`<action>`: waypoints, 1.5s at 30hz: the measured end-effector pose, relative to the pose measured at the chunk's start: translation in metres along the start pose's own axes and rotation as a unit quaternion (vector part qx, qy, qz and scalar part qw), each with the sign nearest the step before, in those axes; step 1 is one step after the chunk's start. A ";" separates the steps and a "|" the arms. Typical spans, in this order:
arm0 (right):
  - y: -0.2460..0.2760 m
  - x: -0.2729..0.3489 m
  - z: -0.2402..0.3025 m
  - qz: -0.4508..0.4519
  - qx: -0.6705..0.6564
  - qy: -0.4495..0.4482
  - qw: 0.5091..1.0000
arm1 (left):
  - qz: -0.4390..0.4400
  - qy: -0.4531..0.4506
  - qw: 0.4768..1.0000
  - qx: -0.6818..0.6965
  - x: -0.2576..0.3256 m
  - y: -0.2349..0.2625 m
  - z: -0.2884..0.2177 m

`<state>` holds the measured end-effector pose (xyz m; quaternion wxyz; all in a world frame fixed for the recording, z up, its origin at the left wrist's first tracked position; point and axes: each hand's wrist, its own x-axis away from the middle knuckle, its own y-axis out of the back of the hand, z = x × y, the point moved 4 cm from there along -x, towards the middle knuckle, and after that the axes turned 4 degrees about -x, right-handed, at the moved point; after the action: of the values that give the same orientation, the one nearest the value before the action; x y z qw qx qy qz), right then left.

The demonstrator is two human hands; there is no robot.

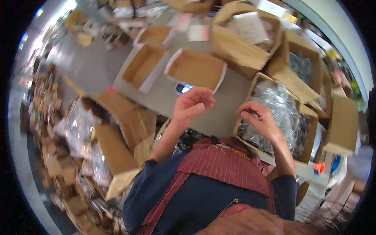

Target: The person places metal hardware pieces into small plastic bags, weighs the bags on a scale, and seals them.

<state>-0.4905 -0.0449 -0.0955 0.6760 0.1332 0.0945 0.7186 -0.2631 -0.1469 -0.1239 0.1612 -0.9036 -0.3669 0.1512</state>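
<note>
Part of the wearer's head [254, 223] overlaps a dark red pinstriped apron [227, 162], beyond which both hands hang over the near edge of the grey table [225, 111]. The left hand [190, 107], half curled with thumb and fingers apart, is just beside a lit mobile phone [184, 88] at the near side of a white-walled cardboard tray [197, 70]. The right hand [258, 118], fingers bent narrowly toward the thumb, perhaps holding something small, I cannot tell, is at the left edge of an open carton [252, 88] of clear plastic packaging [276, 103].

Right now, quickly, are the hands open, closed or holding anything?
Left hand: open, loosely curled, nothing visible in it.
Right hand: fingers curled; cannot tell whether it holds anything.
</note>
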 end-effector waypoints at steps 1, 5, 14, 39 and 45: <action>0.011 0.010 -0.002 -0.019 0.000 0.002 1.000 | 0.001 0.007 0.999 -0.036 -0.015 -0.001 0.001; 0.047 0.053 -0.018 -0.111 -0.072 -0.015 0.991 | 0.047 -0.012 0.990 -0.136 -0.087 -0.020 -0.010; 0.133 0.084 -0.028 -0.244 -0.123 -0.070 0.959 | 0.227 -0.017 0.835 -0.502 -0.321 -0.088 0.029; 0.312 -0.081 -0.180 -0.101 0.412 -0.331 0.843 | 0.227 0.020 0.884 -0.407 -0.444 0.008 0.078; 0.309 -0.039 -0.156 -0.164 0.304 -0.393 0.852 | 0.119 0.101 0.966 -0.205 -0.417 -0.034 0.071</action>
<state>-0.8302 -0.0979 -0.1479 0.6906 0.5861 0.0546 0.4202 -0.5974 -0.4077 -0.1096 -0.0106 -0.9650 -0.2622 -0.0010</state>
